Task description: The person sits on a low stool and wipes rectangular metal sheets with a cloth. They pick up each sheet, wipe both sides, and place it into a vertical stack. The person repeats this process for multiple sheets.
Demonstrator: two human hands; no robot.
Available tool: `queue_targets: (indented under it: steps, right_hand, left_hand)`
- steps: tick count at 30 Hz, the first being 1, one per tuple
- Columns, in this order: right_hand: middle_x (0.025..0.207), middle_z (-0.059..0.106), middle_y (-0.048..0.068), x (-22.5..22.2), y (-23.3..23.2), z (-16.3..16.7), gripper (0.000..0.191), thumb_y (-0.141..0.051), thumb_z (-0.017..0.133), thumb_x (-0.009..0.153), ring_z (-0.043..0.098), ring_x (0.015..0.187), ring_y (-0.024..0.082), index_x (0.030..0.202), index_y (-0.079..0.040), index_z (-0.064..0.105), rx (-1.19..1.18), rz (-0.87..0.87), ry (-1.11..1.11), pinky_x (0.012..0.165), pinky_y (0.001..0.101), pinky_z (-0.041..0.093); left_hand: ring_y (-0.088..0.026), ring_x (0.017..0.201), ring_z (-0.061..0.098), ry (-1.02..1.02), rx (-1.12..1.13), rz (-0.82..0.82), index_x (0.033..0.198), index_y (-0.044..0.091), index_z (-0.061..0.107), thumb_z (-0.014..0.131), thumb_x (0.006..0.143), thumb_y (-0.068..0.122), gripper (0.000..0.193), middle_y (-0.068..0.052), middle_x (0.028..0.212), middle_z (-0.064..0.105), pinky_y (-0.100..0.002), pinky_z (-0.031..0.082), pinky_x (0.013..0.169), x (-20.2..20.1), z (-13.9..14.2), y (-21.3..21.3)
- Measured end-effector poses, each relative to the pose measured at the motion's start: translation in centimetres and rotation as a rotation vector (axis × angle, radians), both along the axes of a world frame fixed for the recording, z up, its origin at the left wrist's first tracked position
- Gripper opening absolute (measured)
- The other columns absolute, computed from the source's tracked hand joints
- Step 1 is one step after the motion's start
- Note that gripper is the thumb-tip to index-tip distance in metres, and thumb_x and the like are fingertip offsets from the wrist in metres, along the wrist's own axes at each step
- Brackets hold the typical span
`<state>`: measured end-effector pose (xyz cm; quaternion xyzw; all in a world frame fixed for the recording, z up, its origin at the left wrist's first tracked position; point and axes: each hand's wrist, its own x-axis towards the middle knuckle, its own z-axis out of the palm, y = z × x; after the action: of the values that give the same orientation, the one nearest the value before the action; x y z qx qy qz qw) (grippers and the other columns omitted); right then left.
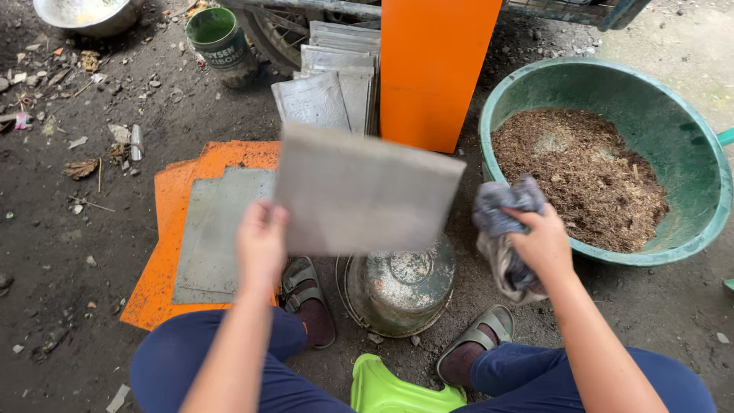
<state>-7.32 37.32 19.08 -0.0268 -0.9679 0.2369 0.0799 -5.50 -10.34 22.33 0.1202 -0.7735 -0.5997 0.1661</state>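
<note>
— Over the dirt ground (69, 252), what's biggest near you?

— On your right you have the green basin (680, 138), filled with brown shavings; ahead stands the orange panel (432, 69).

— And what are you holding?

— Your left hand (260, 241) is closed on the lower edge of a grey metal sheet (367, 191), raised above the upturned metal bowl (401, 283). Your right hand (544, 245) is clenched around a crumpled grey rag (501, 210), just beside the basin's rim.

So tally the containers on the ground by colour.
Green: 2, the big basin of brown mulch and the small can
Bare metal: 2, the upturned bowl and the bowl at top left
Total: 4
</note>
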Motion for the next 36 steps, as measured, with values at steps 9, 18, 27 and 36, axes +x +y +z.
queue_targets:
  steps: [9, 18, 27, 36]
  right_hand:
    - [0.131, 0.055, 0.012, 1.6, -15.5, -5.2, 0.033, -0.035, 0.086, 0.071, 0.048, 0.126, 0.034, 0.100, -0.022, 0.079, 0.405, 0.727, -0.323, 0.105, 0.0513, 0.041]
    - [0.141, 0.055, 0.011, 3.9, -14.8, -12.0, 0.022, -0.028, 0.084, 0.051, 0.050, 0.118, 0.037, 0.070, -0.019, 0.077, 0.167, 0.694, 0.110, 0.096, 0.0572, 0.037]
    - [0.144, 0.055, 0.010, 5.6, -13.9, -15.6, 0.020, -0.040, 0.075, 0.050, 0.054, 0.114, 0.038, 0.062, -0.023, 0.072, 0.082, 0.767, 0.196, 0.091, 0.0596, 0.039]
    - [0.136, 0.065, -0.002, 6.8, -14.2, -19.5, 0.029, -0.042, 0.048, 0.092, 0.060, 0.098, 0.026, 0.084, -0.029, 0.073, 0.340, 0.559, 0.597, 0.085, 0.0471, 0.045]
  left_hand:
    - [-0.026, 0.091, 0.073, 0.492, -1.273, -0.298, 0.115, 0.019, 0.074, 0.062, 0.095, 0.001, 0.030, -0.003, 0.099, 0.077, -0.040, 0.054, 0.071, -10.4, 18.6, -2.8]
    - [-0.025, 0.094, 0.071, 0.339, -1.323, -0.495, 0.104, 0.019, 0.073, 0.070, 0.091, 0.022, 0.014, -0.004, 0.097, 0.077, -0.043, 0.047, 0.074, -26.9, 2.0, -2.3]
    - [-0.037, 0.091, 0.066, 0.088, -1.344, -0.638, 0.115, 0.019, 0.073, 0.070, 0.095, 0.026, 0.022, -0.013, 0.093, 0.072, -0.049, 0.050, 0.084, -37.7, 4.9, -3.7]
    - [-0.034, 0.103, 0.066, -0.013, -1.202, -0.686, 0.113, 0.018, 0.073, 0.065, 0.093, 0.013, 0.022, -0.009, 0.103, 0.074, -0.047, 0.045, 0.093, -39.3, -5.3, -4.9]
